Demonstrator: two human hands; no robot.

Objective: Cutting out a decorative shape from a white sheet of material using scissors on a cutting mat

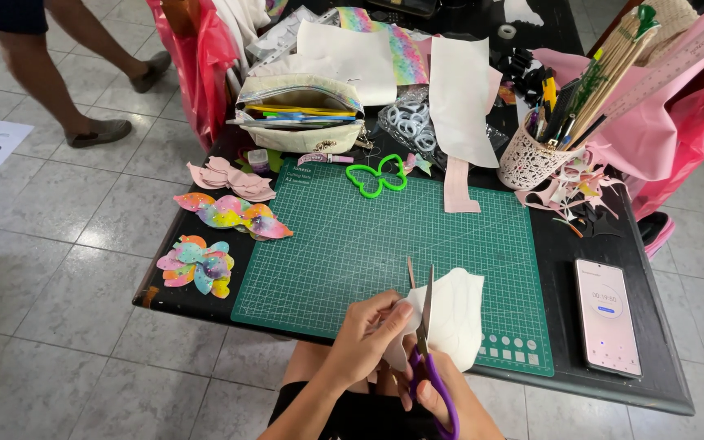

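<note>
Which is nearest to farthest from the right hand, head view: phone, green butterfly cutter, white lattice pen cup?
From the right hand holding the purple scissors:
1. Phone, to its right on the black table.
2. Green butterfly cutter, ahead at the mat's far edge.
3. White lattice pen cup, far right, past the mat.

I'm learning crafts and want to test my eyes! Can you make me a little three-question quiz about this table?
1. True or false: the right hand holds purple-handled scissors.
2. What does the left hand grip? A) the phone B) the white cut-out sheet C) the ruler
3. What colour is the butterfly outline at the far edge of the cutting mat?

Key: 1 true. 2 B, the white cut-out sheet. 3 bright green.
</note>
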